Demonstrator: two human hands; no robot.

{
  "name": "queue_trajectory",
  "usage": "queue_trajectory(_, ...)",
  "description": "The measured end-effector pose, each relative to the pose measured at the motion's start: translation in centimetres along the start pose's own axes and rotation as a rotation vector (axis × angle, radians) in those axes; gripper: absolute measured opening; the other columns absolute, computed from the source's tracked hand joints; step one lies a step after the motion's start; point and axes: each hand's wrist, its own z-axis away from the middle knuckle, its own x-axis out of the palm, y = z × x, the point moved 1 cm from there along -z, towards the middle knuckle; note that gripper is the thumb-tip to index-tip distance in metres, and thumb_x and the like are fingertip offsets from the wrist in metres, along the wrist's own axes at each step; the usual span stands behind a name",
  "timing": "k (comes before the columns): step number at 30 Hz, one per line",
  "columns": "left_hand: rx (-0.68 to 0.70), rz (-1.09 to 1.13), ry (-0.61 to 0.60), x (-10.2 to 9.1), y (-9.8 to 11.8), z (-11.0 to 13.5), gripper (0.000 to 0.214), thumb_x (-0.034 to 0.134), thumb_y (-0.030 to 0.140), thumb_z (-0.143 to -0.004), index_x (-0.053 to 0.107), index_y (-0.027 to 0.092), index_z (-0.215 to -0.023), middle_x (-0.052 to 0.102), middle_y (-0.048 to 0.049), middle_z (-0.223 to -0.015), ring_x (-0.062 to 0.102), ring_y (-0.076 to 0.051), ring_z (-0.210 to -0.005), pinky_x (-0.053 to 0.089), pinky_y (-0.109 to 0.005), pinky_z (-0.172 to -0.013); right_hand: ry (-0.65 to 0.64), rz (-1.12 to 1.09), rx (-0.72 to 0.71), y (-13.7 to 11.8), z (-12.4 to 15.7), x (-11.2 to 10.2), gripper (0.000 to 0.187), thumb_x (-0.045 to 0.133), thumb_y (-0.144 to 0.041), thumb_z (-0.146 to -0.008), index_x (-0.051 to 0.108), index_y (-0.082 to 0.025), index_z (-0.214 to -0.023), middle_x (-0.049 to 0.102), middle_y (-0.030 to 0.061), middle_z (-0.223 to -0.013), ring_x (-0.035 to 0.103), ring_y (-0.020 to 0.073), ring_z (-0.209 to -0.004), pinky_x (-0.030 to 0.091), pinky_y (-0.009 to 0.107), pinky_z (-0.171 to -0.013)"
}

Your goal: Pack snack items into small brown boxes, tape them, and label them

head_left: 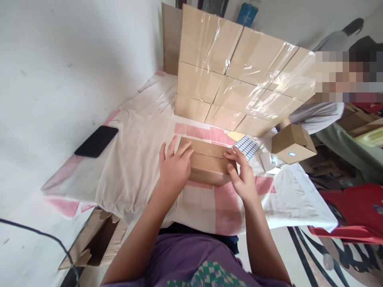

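A small brown cardboard box (208,158) lies on a white and pink cloth (140,159) in front of me. My left hand (174,166) rests on the box's left end, fingers spread flat over its top flap. My right hand (241,175) grips the box's right end, fingers curled round its edge. A sheet of blue and white labels (247,146) lies just beyond my right hand.
A tall stack of plastic-wrapped cardboard boxes (239,75) stands behind. A black phone (96,141) lies at the left. Another small box (293,143) with a label sits at the right, near another person's sleeve (317,113). An open carton (98,239) sits on the floor; a red chair (356,211) is at the right.
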Motion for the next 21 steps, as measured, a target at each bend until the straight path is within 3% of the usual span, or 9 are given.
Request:
queue_trajectory(2,0.129,-0.165,-0.087,0.2,1.8,-0.2,0.036,0.044,0.021,-0.100,0.074,0.026,-0.119,0.070,-0.0054,-0.137,0.044,-0.032,-0.151,0.020,-0.065,-0.129,-0.005,0.057,-0.004,-0.2,0.4,0.0,0.056,0.053,-0.029,-0.101,0.040,-0.031,-0.156,0.072,0.0077,-0.131,0.058,0.0305,-0.138,0.038,0.063,-0.118)
queue_trajectory(4,0.235,-0.213,-0.193,0.9,3.3,-0.2,0.036,0.050,0.032,-0.100,0.070,0.023,-0.128,0.068,-0.0093,-0.141,0.051,-0.035,-0.145,0.029,-0.064,-0.125,-0.014,0.117,-0.024,-0.5,0.5,0.1,0.057,0.053,-0.029,-0.100,0.041,-0.030,-0.155,0.072,0.0084,-0.132,0.059,0.0312,-0.136,0.039,0.062,-0.117)
queue_trajectory(9,0.231,-0.279,-0.291,2.6,4.6,-0.3,0.062,0.061,0.050,-0.092,0.060,0.016,-0.143,0.059,-0.0181,-0.150,0.049,-0.045,-0.144,0.037,-0.066,-0.119,-0.067,0.140,-0.023,-0.9,0.4,-0.4,0.053,0.054,-0.029,-0.099,0.045,-0.030,-0.152,0.073,0.0070,-0.132,0.058,0.0290,-0.137,0.035,0.059,-0.120)
queue_trajectory(10,0.230,-0.295,-0.302,2.7,4.6,-0.3,0.063,0.062,0.050,-0.092,0.059,0.015,-0.144,0.058,-0.0185,-0.151,0.048,-0.045,-0.145,0.035,-0.066,-0.120,-0.034,0.117,-0.006,-0.4,0.5,-0.9,0.046,0.055,-0.031,-0.099,0.052,-0.029,-0.145,0.073,0.0067,-0.132,0.059,0.0283,-0.136,0.036,0.056,-0.119)
queue_trajectory(12,0.236,-0.321,-0.306,2.8,4.3,-0.2,0.064,0.062,0.048,-0.092,0.058,0.013,-0.145,0.056,-0.0184,-0.153,0.046,-0.045,-0.147,0.033,-0.067,-0.121,0.168,0.101,0.073,1.7,0.6,-3.1,0.029,0.055,-0.033,-0.098,0.065,-0.026,-0.124,0.074,0.0075,-0.127,0.062,0.0273,-0.131,0.042,0.050,-0.116)
queue_trajectory(15,0.253,-0.329,-0.293,2.8,4.0,0.0,0.064,0.058,0.050,-0.095,0.057,0.013,-0.147,0.054,-0.0166,-0.155,0.043,-0.044,-0.149,0.031,-0.067,-0.123,0.591,0.196,0.404,7.1,0.6,-8.5,0.023,0.052,-0.030,-0.095,0.066,-0.020,-0.109,0.075,0.0097,-0.110,0.067,0.0252,-0.114,0.049,0.041,-0.105)
queue_trajectory(16,0.258,-0.328,-0.289,2.8,4.0,0.0,0.063,0.057,0.051,-0.096,0.057,0.014,-0.147,0.054,-0.0160,-0.155,0.042,-0.044,-0.149,0.030,-0.068,-0.123,0.636,0.224,0.585,9.2,0.5,-10.5,0.022,0.052,-0.028,-0.093,0.066,-0.018,-0.107,0.074,0.0102,-0.110,0.067,0.0240,-0.110,0.050,0.037,-0.100)
queue_trajectory(18,0.262,-0.331,-0.281,2.8,3.9,0.2,0.063,0.055,0.052,-0.096,0.057,0.016,-0.148,0.053,-0.0153,-0.156,0.042,-0.044,-0.150,0.030,-0.069,-0.123,0.606,0.232,0.872,13.1,0.2,-14.0,0.015,0.054,-0.024,-0.090,0.066,-0.017,-0.094,0.073,0.0102,-0.102,0.066,0.0225,-0.099,0.052,0.033,-0.089)
queue_trajectory(21,0.267,-0.341,-0.266,2.9,3.9,0.4,0.062,0.055,0.053,-0.096,0.056,0.020,-0.148,0.053,-0.0136,-0.156,0.042,-0.044,-0.149,0.031,-0.068,-0.123,0.547,0.187,1.085,17.2,-0.4,-17.2,0.015,0.055,-0.022,-0.089,0.062,-0.016,-0.078,0.069,0.0092,-0.080,0.060,0.0184,-0.071,0.051,0.033,-0.068)
